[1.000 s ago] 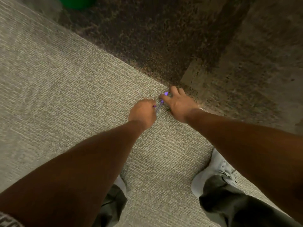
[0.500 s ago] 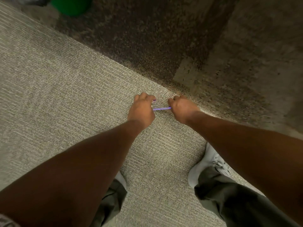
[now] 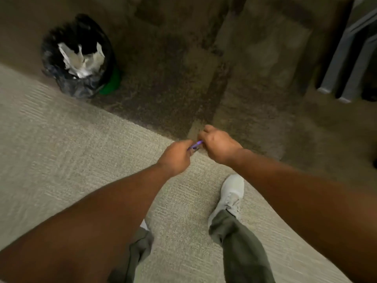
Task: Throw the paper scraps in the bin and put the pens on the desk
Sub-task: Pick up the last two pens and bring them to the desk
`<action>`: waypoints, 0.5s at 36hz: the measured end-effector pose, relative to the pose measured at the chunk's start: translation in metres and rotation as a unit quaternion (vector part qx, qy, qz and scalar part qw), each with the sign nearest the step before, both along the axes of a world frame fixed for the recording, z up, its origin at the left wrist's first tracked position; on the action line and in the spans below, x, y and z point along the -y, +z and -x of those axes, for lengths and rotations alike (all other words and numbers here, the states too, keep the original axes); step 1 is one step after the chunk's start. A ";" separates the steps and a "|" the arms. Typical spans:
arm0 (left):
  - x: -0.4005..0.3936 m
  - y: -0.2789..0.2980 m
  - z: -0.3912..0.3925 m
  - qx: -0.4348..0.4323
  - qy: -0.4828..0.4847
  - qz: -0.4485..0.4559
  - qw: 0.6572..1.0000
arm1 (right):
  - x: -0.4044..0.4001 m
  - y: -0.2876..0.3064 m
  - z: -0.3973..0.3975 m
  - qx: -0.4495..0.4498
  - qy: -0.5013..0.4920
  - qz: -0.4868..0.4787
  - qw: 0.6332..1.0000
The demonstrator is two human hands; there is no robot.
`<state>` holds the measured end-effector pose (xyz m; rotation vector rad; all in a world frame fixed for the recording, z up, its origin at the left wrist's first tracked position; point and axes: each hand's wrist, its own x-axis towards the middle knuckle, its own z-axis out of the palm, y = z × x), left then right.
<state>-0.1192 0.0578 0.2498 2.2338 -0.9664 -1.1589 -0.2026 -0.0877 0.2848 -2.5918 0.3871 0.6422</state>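
Purple pens [image 3: 195, 145] are bunched together between my two fists, above the carpet. My left hand [image 3: 177, 157] is closed around one end and my right hand [image 3: 218, 145] around the other; only a short purple stretch shows between them. The bin [image 3: 78, 58], green with a black liner, stands at the upper left and holds white paper scraps [image 3: 82, 60]. The desk is not in view.
I stand on a light ribbed carpet [image 3: 61, 144] that meets a darker speckled carpet [image 3: 163, 94] just past my hands. My white shoe [image 3: 230, 195] and green trouser legs are below. Grey furniture legs [image 3: 342, 64] rise at the upper right.
Both hands have lifted off the floor with the pens between them. The view has tilted up, bringing the bin with its paper scraps and the furniture legs into sight.
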 end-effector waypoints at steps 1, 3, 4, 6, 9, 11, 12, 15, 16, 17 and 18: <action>0.004 0.019 -0.004 0.000 0.000 0.012 1.000 | 0.006 0.021 -0.002 0.008 -0.006 -0.001 1.000; 0.014 0.052 -0.009 0.007 -0.007 0.042 0.999 | 0.015 0.056 -0.008 0.025 -0.023 -0.002 0.999; 0.021 0.072 -0.013 0.013 -0.013 0.054 0.998 | 0.022 0.078 -0.011 0.033 -0.036 -0.003 0.999; 0.035 0.112 -0.022 0.034 -0.029 0.075 0.996 | 0.036 0.121 -0.017 0.051 -0.060 -0.003 0.997; 0.058 0.172 -0.035 0.067 -0.042 0.090 0.993 | 0.054 0.184 -0.027 0.076 -0.079 -0.016 0.994; 0.073 0.214 -0.041 0.042 -0.031 0.103 0.993 | 0.065 0.225 -0.032 0.090 -0.088 -0.016 0.992; 0.080 0.235 -0.043 0.027 -0.024 0.106 0.994 | 0.070 0.245 -0.034 0.099 -0.094 -0.013 0.991; 0.098 0.292 -0.047 0.015 -0.003 0.114 0.993 | 0.088 0.301 -0.041 0.130 -0.114 -0.009 0.985; 0.104 0.310 -0.047 0.013 0.004 0.116 0.993 | 0.094 0.319 -0.042 0.140 -0.124 -0.010 0.982; 0.110 0.327 -0.046 0.013 0.009 0.116 0.993 | 0.100 0.337 -0.042 0.149 -0.132 -0.011 0.980; 0.116 0.342 -0.045 0.019 0.014 0.117 0.993 | 0.105 0.354 -0.043 0.159 -0.137 -0.013 0.978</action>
